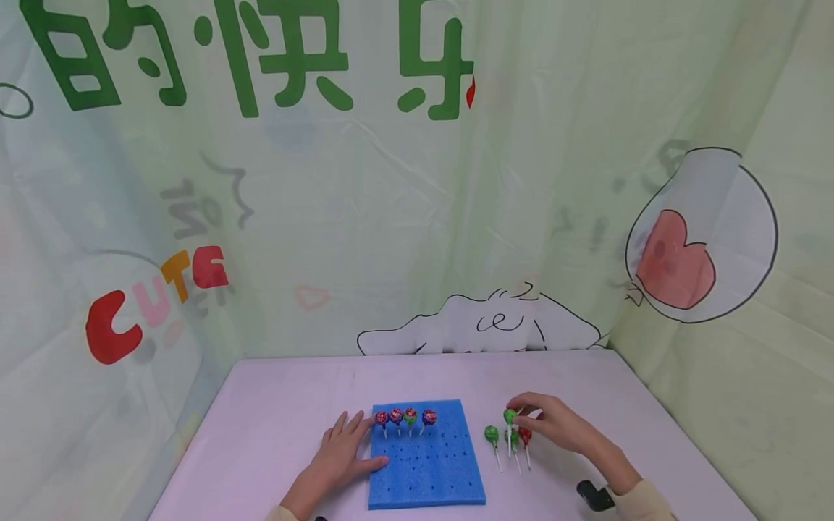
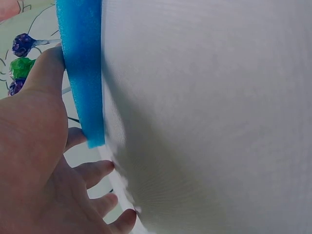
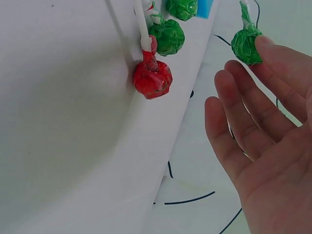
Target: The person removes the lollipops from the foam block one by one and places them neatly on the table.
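My right hand [image 1: 547,420] pinches a green-wrapped lollipop [image 3: 247,45] by its candy head, stick pointing down in the head view, above the table. Below it lie two more green lollipops [image 1: 491,434] and a red lollipop [image 3: 153,78]. My left hand [image 1: 340,450] rests at the left edge of a blue foam board [image 1: 430,477], thumb on the board and fingers spread along its side. Several lollipops [image 1: 428,417] stand in a row near the board's far edge, sticks in the foam; one has a green and red wrapper.
Rows of small holes [image 1: 449,456] dot the blue board. The pale table [image 1: 274,405] reaches back to a printed curtain [image 1: 391,217], which also hangs along both sides. A black wrist strap [image 1: 594,496] shows at the right forearm.
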A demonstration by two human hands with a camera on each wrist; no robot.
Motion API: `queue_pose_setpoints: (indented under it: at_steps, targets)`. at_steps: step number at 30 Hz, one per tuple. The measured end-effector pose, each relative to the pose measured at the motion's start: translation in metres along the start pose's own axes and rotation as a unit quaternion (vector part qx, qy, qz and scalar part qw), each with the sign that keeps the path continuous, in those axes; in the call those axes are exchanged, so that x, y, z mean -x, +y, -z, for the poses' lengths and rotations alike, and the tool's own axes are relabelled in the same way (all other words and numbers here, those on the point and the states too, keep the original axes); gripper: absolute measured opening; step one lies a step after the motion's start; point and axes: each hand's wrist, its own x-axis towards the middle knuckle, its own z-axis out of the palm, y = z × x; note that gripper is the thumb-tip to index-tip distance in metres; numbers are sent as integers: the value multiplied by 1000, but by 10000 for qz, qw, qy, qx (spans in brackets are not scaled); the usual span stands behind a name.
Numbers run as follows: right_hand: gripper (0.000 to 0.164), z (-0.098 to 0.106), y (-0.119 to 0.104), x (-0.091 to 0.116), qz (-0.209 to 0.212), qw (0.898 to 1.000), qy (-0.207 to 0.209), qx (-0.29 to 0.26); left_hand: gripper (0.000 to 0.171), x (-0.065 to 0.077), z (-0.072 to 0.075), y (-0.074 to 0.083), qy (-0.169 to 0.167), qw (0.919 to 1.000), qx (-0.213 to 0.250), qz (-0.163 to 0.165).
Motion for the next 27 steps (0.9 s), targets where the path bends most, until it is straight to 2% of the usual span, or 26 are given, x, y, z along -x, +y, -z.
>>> queue_pose_setpoints:
  at_steps: [10, 18, 27]
  targets:
    - [29, 9, 6, 10, -154, 9998, -56, 97, 94, -1, -1, 0, -32, 10000, -25, 25]
    - [27, 18, 22, 16, -221, 9991, -258, 269, 92, 0, 2, 2, -53, 10000, 16, 66]
    - [24, 24, 42, 19, 30, 9980, -489, 388, 92, 0, -1, 0, -19, 10000, 55, 5]
